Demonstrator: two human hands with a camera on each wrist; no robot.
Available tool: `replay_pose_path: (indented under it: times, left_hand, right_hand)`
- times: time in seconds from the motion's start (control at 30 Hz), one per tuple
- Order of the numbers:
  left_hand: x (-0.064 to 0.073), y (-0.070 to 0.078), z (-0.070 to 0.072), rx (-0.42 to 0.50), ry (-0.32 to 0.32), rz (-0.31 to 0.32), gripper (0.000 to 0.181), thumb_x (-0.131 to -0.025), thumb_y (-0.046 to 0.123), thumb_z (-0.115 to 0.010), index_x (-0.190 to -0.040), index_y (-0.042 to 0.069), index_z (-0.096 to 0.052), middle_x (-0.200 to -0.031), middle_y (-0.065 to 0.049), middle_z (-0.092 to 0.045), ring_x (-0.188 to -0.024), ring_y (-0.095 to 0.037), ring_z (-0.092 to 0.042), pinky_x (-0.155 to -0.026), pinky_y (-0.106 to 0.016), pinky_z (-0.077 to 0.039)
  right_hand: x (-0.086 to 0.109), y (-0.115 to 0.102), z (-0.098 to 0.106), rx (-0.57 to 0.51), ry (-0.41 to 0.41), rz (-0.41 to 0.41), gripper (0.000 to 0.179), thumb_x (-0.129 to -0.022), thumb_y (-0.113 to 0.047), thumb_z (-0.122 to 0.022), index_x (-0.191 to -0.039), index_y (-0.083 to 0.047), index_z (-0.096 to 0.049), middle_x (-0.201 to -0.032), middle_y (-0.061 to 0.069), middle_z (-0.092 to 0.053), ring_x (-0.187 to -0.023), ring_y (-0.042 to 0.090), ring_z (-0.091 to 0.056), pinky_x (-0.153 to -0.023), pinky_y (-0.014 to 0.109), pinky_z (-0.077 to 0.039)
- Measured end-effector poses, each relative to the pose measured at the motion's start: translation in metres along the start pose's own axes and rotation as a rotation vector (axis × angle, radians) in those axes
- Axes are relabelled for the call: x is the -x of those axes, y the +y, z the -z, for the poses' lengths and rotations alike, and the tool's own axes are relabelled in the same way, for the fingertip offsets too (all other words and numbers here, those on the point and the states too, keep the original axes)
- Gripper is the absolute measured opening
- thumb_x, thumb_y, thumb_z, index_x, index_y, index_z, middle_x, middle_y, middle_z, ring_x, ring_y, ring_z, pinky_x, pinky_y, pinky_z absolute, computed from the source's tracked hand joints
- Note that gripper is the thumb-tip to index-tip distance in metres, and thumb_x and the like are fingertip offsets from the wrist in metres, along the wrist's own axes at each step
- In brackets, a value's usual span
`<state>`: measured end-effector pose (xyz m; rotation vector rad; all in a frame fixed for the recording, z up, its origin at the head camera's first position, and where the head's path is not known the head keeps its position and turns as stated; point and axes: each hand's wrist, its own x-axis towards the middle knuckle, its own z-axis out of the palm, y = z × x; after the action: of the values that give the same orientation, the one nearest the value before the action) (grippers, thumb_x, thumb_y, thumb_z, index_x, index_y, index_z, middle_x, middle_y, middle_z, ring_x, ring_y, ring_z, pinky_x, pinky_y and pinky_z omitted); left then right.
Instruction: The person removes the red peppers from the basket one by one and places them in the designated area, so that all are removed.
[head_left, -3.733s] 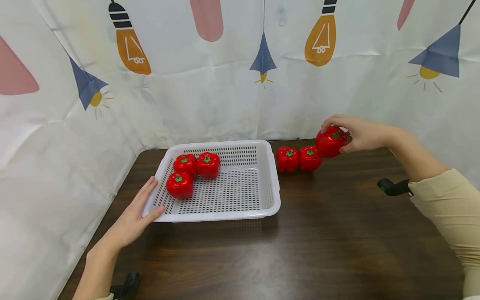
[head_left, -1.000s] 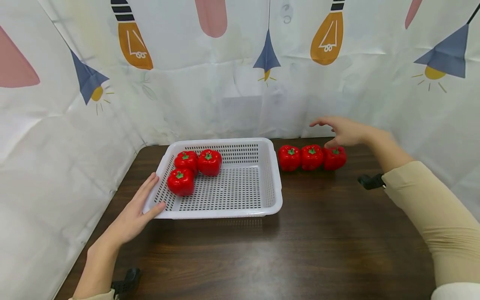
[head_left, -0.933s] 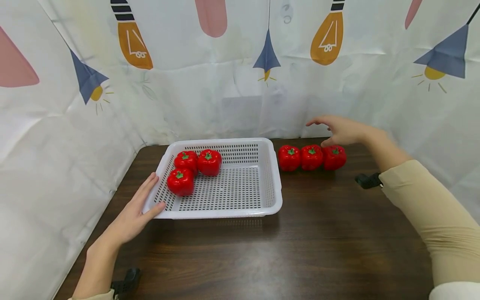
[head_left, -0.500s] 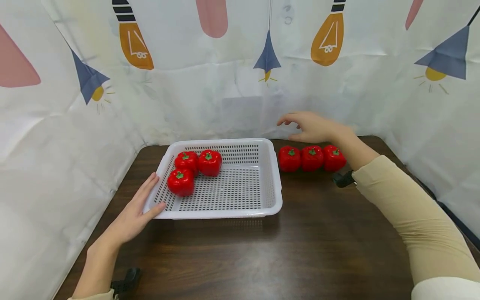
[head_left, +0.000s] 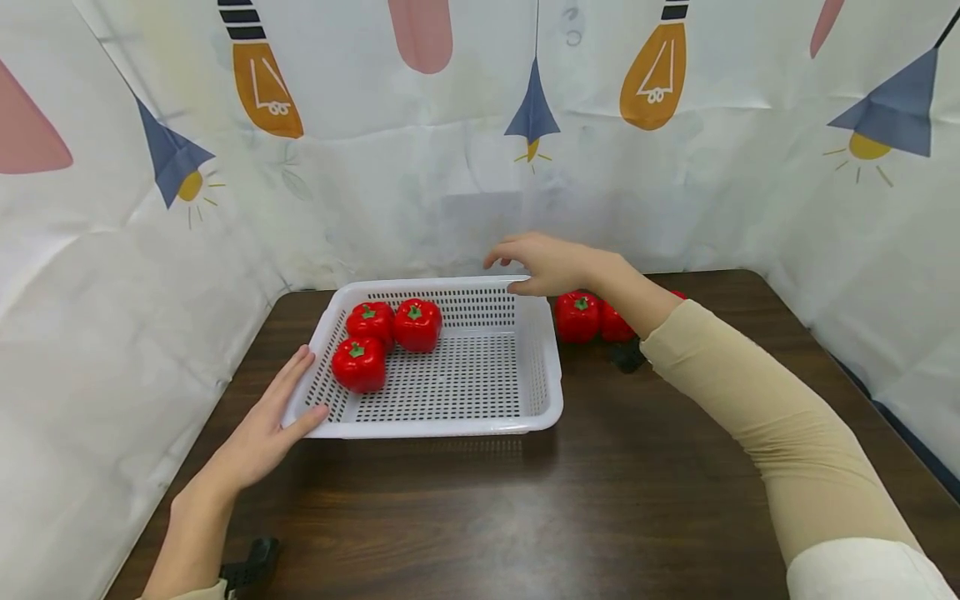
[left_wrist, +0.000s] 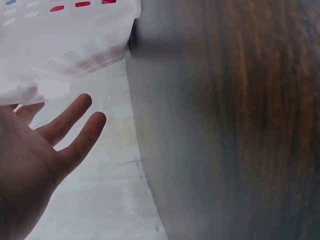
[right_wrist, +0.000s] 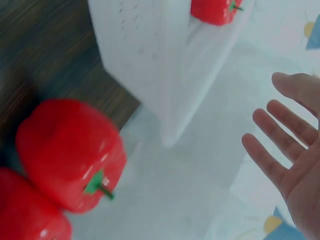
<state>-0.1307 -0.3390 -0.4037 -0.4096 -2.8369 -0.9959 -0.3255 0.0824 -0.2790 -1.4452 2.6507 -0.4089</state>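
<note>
In the head view, the right arm (head_left: 633, 287) hides most of the rightmost pepper (head_left: 679, 294). The left wrist view crops the basket (left_wrist: 60, 40) and blurs the tabletop (left_wrist: 250, 125); the right wrist view crops the right hand (right_wrist: 305, 170).

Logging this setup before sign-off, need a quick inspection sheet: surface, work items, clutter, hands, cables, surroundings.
Surface: dark wood-grain table, glossy patch near the front.
Work items: white perforated basket holding three red peppers, grouped toward its left; two more peppers right of it, and a red sliver beyond the right forearm, mostly hidden.
Clutter: nothing seen.
Left hand: rests on the basket's left rim, fingers extended.
Right hand: by the basket's rear right corner, holding nothing.
Cables: none identifiable; dark strip along the table's right edge, nature unclear.
Surroundings: white sheeting with printed lamps and bulbs, behind and at both sides.
</note>
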Motion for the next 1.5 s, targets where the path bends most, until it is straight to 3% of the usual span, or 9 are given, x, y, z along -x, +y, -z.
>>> replay_pose_path:
  times: [0.13, 0.3, 0.47, 0.6, 0.7, 0.83, 1.0, 1.2, 1.5]
  left_hand:
    - [-0.001, 0.0, -0.001, 0.017, -0.002, 0.0, 0.086, -0.097, 0.028, -0.07, -0.166, 0.018, -0.02, -0.171, -0.01, -0.011, -0.14, -0.048, -0.035, -0.098, -0.071, -0.039]
    - [-0.001, 0.0, -0.002, 0.011, -0.005, 0.008, 0.086, -0.097, 0.029, -0.07, -0.166, 0.019, -0.02, -0.171, -0.009, -0.011, -0.14, -0.046, -0.035, -0.101, -0.064, -0.042]
    - [0.0, -0.001, -0.002, 0.009, -0.002, 0.001, 0.086, -0.096, 0.03, -0.07, -0.166, 0.018, -0.02, -0.171, -0.009, -0.011, -0.141, -0.046, -0.034, -0.099, -0.07, -0.04]
    - [0.001, -0.001, -0.001, -0.01, -0.001, 0.006, 0.085, -0.096, 0.03, -0.07, -0.166, 0.019, -0.021, -0.171, -0.007, -0.013, -0.141, -0.043, -0.035, -0.103, -0.052, -0.044]
    - [0.001, -0.001, -0.001, -0.012, -0.003, 0.009, 0.085, -0.096, 0.03, -0.07, -0.166, 0.019, -0.021, -0.171, -0.007, -0.013, -0.142, -0.043, -0.035, -0.103, -0.048, -0.044]
    - [0.001, 0.0, -0.001, -0.005, -0.004, 0.006, 0.086, -0.096, 0.03, -0.07, -0.166, 0.019, -0.021, -0.171, -0.008, -0.012, -0.141, -0.044, -0.035, -0.101, -0.061, -0.044]
    - [-0.001, 0.0, 0.0, -0.011, -0.008, 0.005, 0.085, -0.096, 0.03, -0.07, -0.166, 0.018, -0.022, -0.171, -0.008, -0.013, -0.141, -0.044, -0.035, -0.103, -0.05, -0.044]
    - [-0.001, 0.0, 0.0, 0.02, -0.012, 0.002, 0.085, -0.096, 0.029, -0.07, -0.166, 0.017, -0.021, -0.171, -0.009, -0.011, -0.142, -0.046, -0.033, -0.098, -0.071, -0.04]
    - [0.0, 0.0, 0.0, 0.022, -0.007, -0.001, 0.086, -0.096, 0.029, -0.07, -0.166, 0.017, -0.021, -0.171, -0.009, -0.011, -0.142, -0.046, -0.032, -0.098, -0.072, -0.038]
  right_hand:
    - [-0.014, -0.011, -0.005, -0.014, -0.023, 0.033, 0.042, -0.095, -0.013, -0.071, -0.137, -0.013, -0.062, -0.135, 0.003, -0.06, -0.123, 0.022, -0.056, -0.103, 0.04, -0.045]
    - [-0.032, -0.019, -0.013, -0.041, -0.065, 0.075, 0.045, -0.096, -0.013, -0.07, -0.14, -0.01, -0.059, -0.14, 0.005, -0.058, -0.124, 0.025, -0.056, -0.104, 0.04, -0.045]
    - [-0.048, -0.029, -0.021, -0.045, -0.113, 0.096, 0.047, -0.097, -0.015, -0.069, -0.142, -0.01, -0.056, -0.142, 0.005, -0.056, -0.126, 0.026, -0.055, -0.104, 0.037, -0.044]
    - [-0.062, -0.04, -0.028, -0.058, -0.156, 0.102, 0.05, -0.097, -0.015, -0.07, -0.144, -0.008, -0.054, -0.145, 0.01, -0.055, -0.128, 0.028, -0.054, -0.105, 0.037, -0.044]
    - [-0.073, -0.047, -0.036, -0.056, -0.175, 0.092, 0.053, -0.096, -0.015, -0.071, -0.146, -0.008, -0.053, -0.147, 0.01, -0.053, -0.132, 0.027, -0.05, -0.107, 0.037, -0.042]
    - [-0.087, -0.053, -0.047, -0.051, -0.206, 0.054, 0.058, -0.094, -0.015, -0.073, -0.148, -0.01, -0.051, -0.15, 0.009, -0.05, -0.136, 0.025, -0.046, -0.108, 0.035, -0.042]
    - [-0.101, -0.057, -0.061, -0.046, -0.236, -0.004, 0.064, -0.092, -0.016, -0.076, -0.15, -0.015, -0.049, -0.15, 0.007, -0.046, -0.134, 0.022, -0.045, -0.099, 0.032, -0.048]
    - [-0.111, -0.06, -0.073, -0.058, -0.248, -0.04, 0.063, -0.094, -0.014, -0.073, -0.151, -0.015, -0.047, -0.153, 0.008, -0.04, -0.133, 0.022, -0.043, -0.099, 0.032, -0.048]
    - [-0.121, -0.059, -0.086, -0.043, -0.267, -0.103, 0.069, -0.096, -0.015, -0.072, -0.156, -0.018, -0.039, -0.158, 0.01, -0.033, -0.133, 0.022, -0.044, -0.098, 0.032, -0.047]
